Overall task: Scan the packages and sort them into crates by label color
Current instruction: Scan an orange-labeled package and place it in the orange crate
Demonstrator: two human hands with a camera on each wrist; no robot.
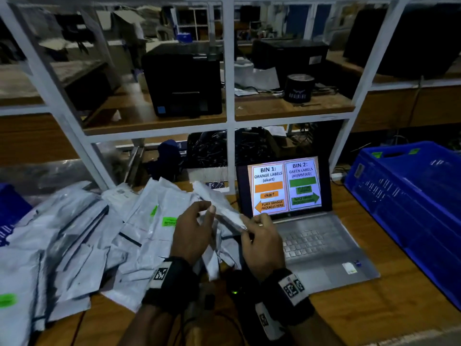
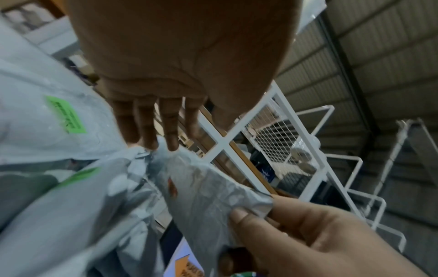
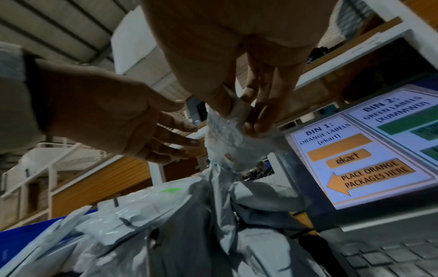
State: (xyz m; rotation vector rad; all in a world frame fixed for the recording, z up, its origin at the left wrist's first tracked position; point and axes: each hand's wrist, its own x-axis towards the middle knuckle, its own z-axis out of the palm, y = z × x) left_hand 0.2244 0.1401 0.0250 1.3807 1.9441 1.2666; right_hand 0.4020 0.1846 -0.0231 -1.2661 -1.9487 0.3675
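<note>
A crumpled grey poly package (image 1: 212,196) is held up in front of the laptop screen (image 1: 287,186). My right hand (image 1: 249,228) pinches its near end between thumb and fingers, which the right wrist view (image 3: 249,120) shows clearly. My left hand (image 1: 208,216) lies against the package's left side with straight fingers (image 2: 151,131), their tips touching its edge. The same package (image 2: 208,196) shows a small reddish mark, but its label colour is hidden. The screen assigns orange labels to bin 1 on the left and green labels to bin 2 on the right.
A loose pile of grey packages (image 1: 87,233), some with green labels (image 1: 169,221), covers the table's left half. A blue crate (image 1: 411,208) stands at the right, and another blue crate's edge (image 1: 10,206) shows at far left. A black device with a green light (image 1: 234,292) sits below my hands. White shelving (image 1: 230,96) rises behind.
</note>
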